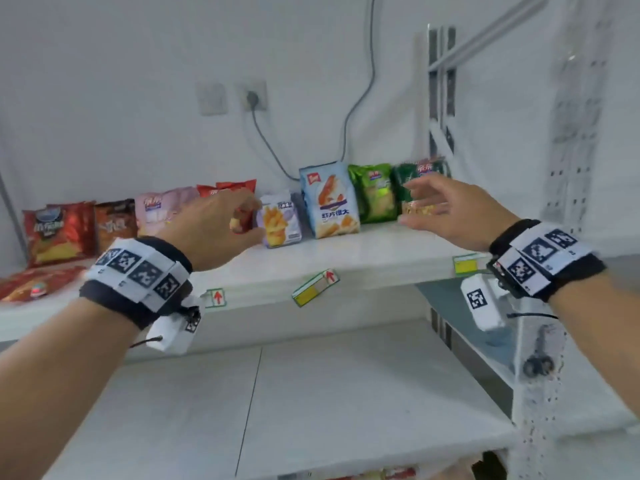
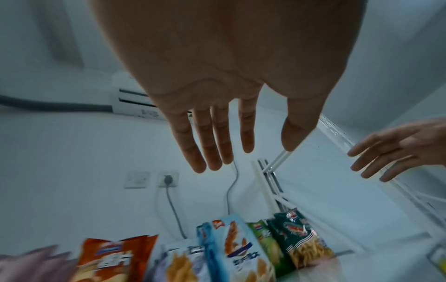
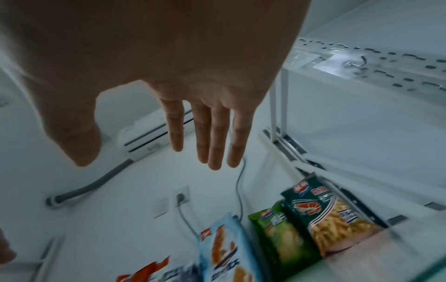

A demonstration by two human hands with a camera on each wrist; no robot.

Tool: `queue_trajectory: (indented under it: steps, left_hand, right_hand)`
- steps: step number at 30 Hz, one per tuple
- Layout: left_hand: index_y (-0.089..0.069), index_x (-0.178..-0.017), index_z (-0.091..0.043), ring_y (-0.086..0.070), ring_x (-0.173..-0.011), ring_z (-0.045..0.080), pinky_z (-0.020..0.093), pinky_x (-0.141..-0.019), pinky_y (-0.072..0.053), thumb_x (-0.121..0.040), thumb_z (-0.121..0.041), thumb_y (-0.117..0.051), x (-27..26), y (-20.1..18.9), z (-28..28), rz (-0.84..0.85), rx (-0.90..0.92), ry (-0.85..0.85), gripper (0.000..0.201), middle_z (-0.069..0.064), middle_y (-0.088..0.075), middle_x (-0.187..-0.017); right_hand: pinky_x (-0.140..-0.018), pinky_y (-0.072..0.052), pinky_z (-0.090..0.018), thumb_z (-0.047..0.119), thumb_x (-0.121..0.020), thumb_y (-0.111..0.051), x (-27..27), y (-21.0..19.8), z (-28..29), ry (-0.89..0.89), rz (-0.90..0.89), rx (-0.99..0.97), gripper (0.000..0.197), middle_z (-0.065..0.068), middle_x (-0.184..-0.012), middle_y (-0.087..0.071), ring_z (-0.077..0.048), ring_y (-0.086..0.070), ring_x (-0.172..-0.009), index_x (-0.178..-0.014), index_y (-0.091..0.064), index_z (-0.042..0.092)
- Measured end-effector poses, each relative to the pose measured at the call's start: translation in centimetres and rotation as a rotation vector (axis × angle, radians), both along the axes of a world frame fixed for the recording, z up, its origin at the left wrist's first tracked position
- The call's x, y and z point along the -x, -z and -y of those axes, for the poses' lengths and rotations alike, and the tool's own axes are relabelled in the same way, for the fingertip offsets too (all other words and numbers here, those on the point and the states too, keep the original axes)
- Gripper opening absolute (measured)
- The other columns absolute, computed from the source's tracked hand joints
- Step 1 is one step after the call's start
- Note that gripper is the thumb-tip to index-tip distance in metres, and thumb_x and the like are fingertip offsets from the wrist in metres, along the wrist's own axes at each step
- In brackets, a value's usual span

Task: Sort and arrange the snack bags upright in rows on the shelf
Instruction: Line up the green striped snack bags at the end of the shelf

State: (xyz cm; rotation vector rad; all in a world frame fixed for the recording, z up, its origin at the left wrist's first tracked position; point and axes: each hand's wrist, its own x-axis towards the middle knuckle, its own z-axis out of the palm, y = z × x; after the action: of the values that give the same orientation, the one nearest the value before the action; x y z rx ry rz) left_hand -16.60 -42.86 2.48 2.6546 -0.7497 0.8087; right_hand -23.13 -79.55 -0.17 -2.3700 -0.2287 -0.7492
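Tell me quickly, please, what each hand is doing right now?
Left hand: open, fingers straight, holding nothing.
Right hand: open, fingers straight, holding nothing.

L hand point(image 2: 217, 80) fingers straight, holding nothing, above upright snack bags point(image 2: 239, 248); R hand point(image 2: 395, 150) at right edge.

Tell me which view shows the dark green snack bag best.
The right wrist view: the dark green snack bag stands upright at the row's right end, its whole front unobstructed. In the head view the right hand covers part of it. The left wrist view shows it smaller.
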Motion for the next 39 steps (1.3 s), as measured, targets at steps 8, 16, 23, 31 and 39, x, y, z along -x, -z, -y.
queue_trajectory:
  steps: [8,16,23,31,39]
  left_hand:
    - [-0.053,-0.133,-0.019,-0.059,-0.115,0.025,0.041,-0.099,-0.050,-0.094,-0.042,-0.071,-15.4,-1.5,16.0,-0.152,0.258,-0.028,0.049,0.008,-0.061,-0.136]
    - [-0.037,-0.144,-0.006,-0.058,-0.113,0.035,0.042,-0.092,-0.047,-0.089,-0.039,-0.078,-28.7,0.4,20.5,-0.349,0.466,-0.286,0.076,0.019,-0.058,-0.136]
    - [-0.019,-0.159,-0.001,-0.048,-0.138,0.041,0.046,-0.109,-0.041,-0.083,-0.040,-0.085,-34.1,1.5,21.5,-0.402,0.414,-0.362,0.108,0.023,-0.047,-0.152]
    - [-0.028,-0.147,-0.004,-0.054,-0.128,0.043,0.053,-0.108,-0.046,-0.081,-0.034,-0.087,-35.4,0.9,21.3,-0.375,0.450,-0.355,0.094,0.023,-0.052,-0.141]
    - [-0.052,-0.123,-0.016,-0.062,-0.103,0.025,0.039,-0.087,-0.055,-0.089,-0.040,-0.077,-33.5,-0.6,23.1,-0.061,0.668,-0.043,0.049,0.010,-0.058,-0.124]
  right_hand:
    - [-0.093,-0.053,-0.033,0.051,-0.088,-0.078,-16.6,-2.3,13.4,0.246,-0.111,-0.096,0.076,-0.006,-0.150,-0.056,-0.024,-0.059,-0.126,-0.149,-0.044,0.023]
    - [-0.067,-0.046,-0.028,0.043,-0.079,-0.086,-33.1,0.1,21.4,0.413,-0.270,-0.232,0.047,-0.003,-0.102,-0.067,-0.012,-0.057,-0.073,-0.106,-0.057,0.019]
    - [-0.070,-0.055,-0.034,0.053,-0.068,-0.089,-38.3,1.7,23.8,0.438,-0.414,-0.215,0.055,-0.004,-0.094,-0.069,-0.023,-0.068,-0.081,-0.098,-0.060,0.017]
    - [-0.066,-0.049,-0.027,0.035,-0.075,-0.092,-37.9,1.4,23.6,0.303,-0.321,-0.329,0.032,0.000,-0.098,-0.075,-0.017,-0.070,-0.082,-0.092,-0.067,0.025]
    - [-0.078,-0.058,-0.031,0.034,-0.083,-0.086,-36.3,-2.1,16.7,0.021,-0.034,-0.476,0.042,0.003,-0.108,-0.076,-0.014,-0.074,-0.093,-0.117,-0.065,0.021]
